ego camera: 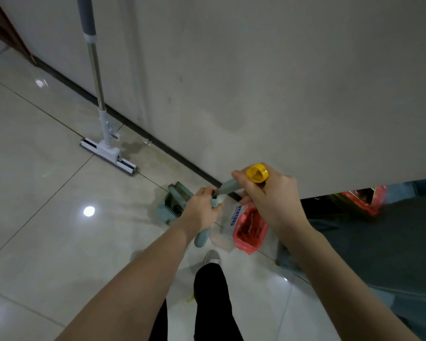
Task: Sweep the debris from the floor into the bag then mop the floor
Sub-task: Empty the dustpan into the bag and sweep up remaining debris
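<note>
Apparently the sweeping step is in hand: the left hand [202, 212] is curled round the dustpan handle [201, 238], the right hand [268, 200] round the yellow-capped broom handle [234, 184]. Just below the right hand lies the red bag [250, 228]; the dustpan [172, 203] sits beyond the left. Next, tipping debris in needs the bag mouth open. Farther off, the mop [108, 148] leans on the wall [256, 82].

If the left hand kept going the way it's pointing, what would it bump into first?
Probably the teal plastic dustpan on the floor just beyond the left hand, though depth is hard to judge.
</note>
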{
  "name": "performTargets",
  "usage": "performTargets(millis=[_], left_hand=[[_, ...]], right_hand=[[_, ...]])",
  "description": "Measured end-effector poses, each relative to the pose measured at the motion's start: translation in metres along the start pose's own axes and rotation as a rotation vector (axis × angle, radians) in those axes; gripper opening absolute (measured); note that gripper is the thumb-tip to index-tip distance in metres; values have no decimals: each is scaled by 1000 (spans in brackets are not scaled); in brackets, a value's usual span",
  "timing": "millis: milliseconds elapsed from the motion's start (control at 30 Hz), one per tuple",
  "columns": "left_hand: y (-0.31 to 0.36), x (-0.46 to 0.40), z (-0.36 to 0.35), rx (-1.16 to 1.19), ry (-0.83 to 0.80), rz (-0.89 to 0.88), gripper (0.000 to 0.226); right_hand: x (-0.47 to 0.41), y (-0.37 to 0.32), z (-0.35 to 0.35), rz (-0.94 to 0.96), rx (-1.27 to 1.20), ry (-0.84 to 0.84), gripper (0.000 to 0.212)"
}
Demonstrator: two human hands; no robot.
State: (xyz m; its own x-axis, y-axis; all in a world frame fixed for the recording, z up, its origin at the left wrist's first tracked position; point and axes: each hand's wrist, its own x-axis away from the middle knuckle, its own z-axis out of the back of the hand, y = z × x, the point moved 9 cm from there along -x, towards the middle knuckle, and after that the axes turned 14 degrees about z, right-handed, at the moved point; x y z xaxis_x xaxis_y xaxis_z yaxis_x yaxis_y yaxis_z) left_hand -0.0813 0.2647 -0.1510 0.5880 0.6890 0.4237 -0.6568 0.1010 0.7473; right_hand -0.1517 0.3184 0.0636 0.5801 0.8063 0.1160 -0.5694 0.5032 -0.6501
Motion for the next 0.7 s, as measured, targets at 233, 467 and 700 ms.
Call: performTargets(millis=[233,467,700], left_hand=[[8,2,6,-97,103,-173,31],[-3,6,-6,-180,-222,-34,57],[-6,-7,49,-108,-447,97,77]], right_hand=[[-5,-1,13,-12,108,-59,29],[1,-25,20,139,232,-113,47],[-41,-93,9,324,249,-190,44]])
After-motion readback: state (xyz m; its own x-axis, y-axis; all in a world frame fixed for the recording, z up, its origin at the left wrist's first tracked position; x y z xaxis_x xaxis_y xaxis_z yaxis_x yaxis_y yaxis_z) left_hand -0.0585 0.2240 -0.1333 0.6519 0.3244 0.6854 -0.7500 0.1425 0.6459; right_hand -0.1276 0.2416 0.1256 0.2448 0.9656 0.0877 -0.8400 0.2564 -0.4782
